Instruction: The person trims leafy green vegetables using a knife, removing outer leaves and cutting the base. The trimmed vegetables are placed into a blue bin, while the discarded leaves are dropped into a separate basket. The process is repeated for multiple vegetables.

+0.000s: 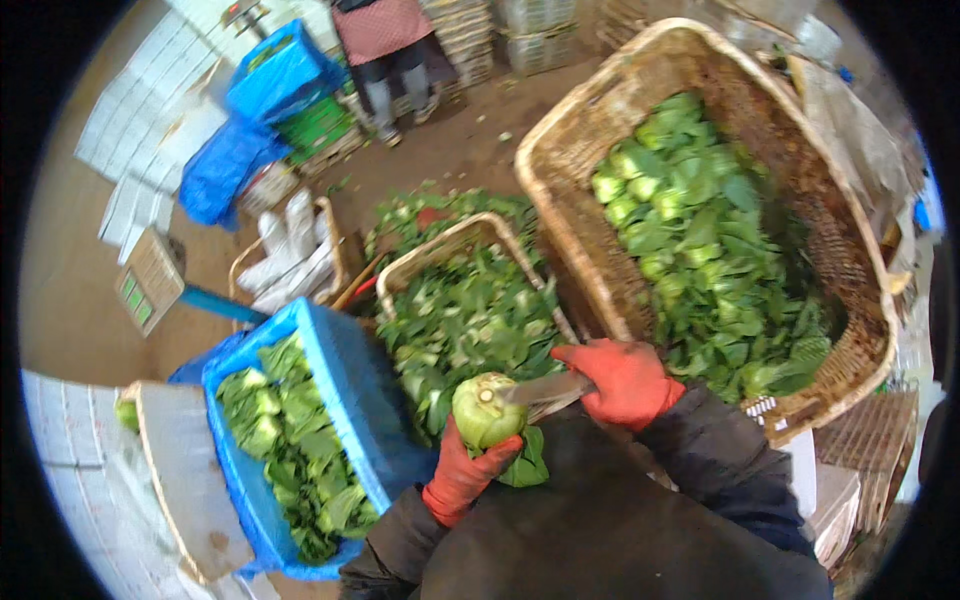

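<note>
My left hand (466, 474), in a red glove, grips a head of bok choy (480, 424) from below, its cut root end facing up. Gloved in red too, my right hand (624, 382) holds a knife (551, 388) whose blurred blade reaches the root end. Below both hands a basket (390, 281) is heaped with loose green leaves (472, 307). To the left, a blue-lined crate (322, 360) contains several bok choy heads (300, 450). A large dirty plastic crate (555, 225) on the right holds a pile of bok choy (690, 240).
Scattered leaves (450, 206) lie behind the leaf basket. A small basket (330, 225) contains white wrapped rolls (289, 247). A scale display on a blue post (225, 304) stands behind the blue-lined crate. Farther back are a person (386, 52), a green crate (315, 127) and stacked crates (461, 37).
</note>
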Available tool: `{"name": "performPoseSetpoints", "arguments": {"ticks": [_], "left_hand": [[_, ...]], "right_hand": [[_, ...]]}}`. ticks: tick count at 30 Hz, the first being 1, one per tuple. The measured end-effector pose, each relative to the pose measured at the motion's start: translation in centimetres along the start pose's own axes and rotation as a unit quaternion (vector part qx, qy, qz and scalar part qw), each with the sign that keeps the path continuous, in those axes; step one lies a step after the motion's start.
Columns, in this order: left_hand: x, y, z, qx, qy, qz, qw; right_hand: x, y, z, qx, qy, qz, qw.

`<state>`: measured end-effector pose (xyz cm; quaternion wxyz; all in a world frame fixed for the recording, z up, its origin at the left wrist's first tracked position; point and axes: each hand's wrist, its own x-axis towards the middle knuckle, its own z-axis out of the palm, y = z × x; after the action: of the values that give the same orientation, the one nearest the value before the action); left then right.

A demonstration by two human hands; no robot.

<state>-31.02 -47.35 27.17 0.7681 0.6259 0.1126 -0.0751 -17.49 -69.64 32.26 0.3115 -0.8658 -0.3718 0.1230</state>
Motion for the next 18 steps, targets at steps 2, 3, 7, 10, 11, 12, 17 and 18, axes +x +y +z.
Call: {"name": "performPoseSetpoints", "arguments": {"ticks": [2, 3, 7, 10, 11, 12, 17, 18], "left_hand": [[-2.5, -1.8, -2.3, 0.049, 0.075, -0.026, 0.996], [-3.1, -2.1, -2.7, 0.033, 0.076, -0.01, 0.996], [-5.0, -2.6, -4.4, 0.029, 0.079, 0.009, 0.996], [-6.7, -2.1, -5.4, 0.029, 0.062, 0.006, 0.998], [-7.2, -2.0, -5.8, 0.007, 0.051, 0.019, 0.999], [-8.2, -3.7, -5.8, -0.056, 0.021, -0.042, 0.997], [-4.3, 0.2, -6.2, -0.1, 0.039, 0.084, 0.991], [-4.5, -0.2, -6.5, -0.169, 0.055, 0.005, 0.984]], "right_hand": [[1.6, -2.3, 1.7, -0.037, -0.073, -0.08, 0.993], [2.3, -3.6, 2.5, -0.061, -0.108, -0.117, 0.985], [5.5, -6.8, 4.7, -0.041, -0.166, -0.175, 0.969], [6.8, -7.6, 4.7, -0.044, -0.287, -0.163, 0.943], [7.3, -6.2, 5.8, -0.053, -0.296, -0.116, 0.947], [7.5, -3.4, 6.8, -0.071, -0.3, -0.055, 0.95], [7.2, -0.5, 4.8, 0.27, -0.201, 0.298, 0.893], [7.4, -1.7, 5.0, 0.394, -0.215, 0.267, 0.853]]}}
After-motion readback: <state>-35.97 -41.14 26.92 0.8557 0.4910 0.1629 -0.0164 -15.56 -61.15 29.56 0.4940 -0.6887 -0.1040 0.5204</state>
